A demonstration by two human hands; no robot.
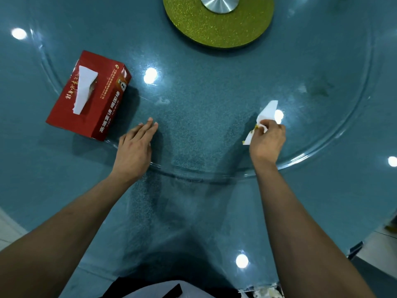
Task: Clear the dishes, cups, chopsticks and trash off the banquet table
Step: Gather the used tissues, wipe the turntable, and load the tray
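Right hand (267, 140): fingers curled, pinching soiled white tissue (265, 117) above glass turntable (335, 134). Left hand (134, 147): flat, fingers straight, resting on turntable edge, holding nothing. Red tissue box (90, 95) just left of it, on turntable.

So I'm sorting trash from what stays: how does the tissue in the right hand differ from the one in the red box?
The tissue pinched in the right hand is crumpled and shows yellow stains; the tissue sticking out of the red tissue box is smooth and looks clean. The first is held over the glass turntable; the second sits in its box's slot. Both are white.
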